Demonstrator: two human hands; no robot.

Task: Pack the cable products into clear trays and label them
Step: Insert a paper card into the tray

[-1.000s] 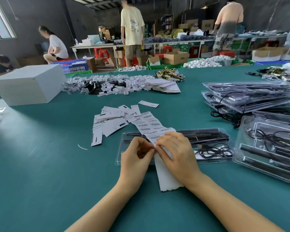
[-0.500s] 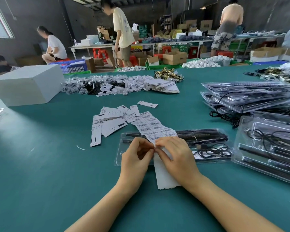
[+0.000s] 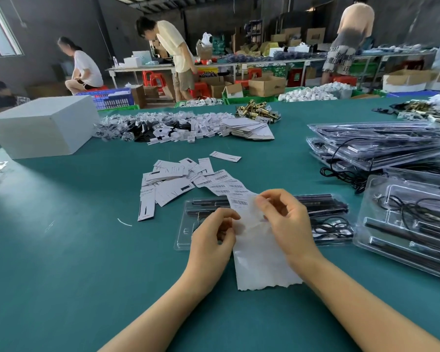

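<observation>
A long strip of barcode labels (image 3: 258,255) lies over a clear tray (image 3: 323,241) that holds black bars and a coiled black cable. My left hand (image 3: 212,237) pinches the strip's left edge over the tray. My right hand (image 3: 287,219) is raised a little above the strip and pinches a small label (image 3: 254,203) at its fingertips, near the last printed barcode. The blank backing paper runs toward me onto the green table (image 3: 61,262).
Loose white paper cards (image 3: 173,181) lie left of the tray. Stacked filled clear trays (image 3: 381,146) and another tray (image 3: 412,224) sit at right. A white box (image 3: 41,128) stands at far left. Several people work at tables behind.
My hands have drawn apart: the right one lifted up and to the right, peeling a label off the strip, while the left stays on the backing.
</observation>
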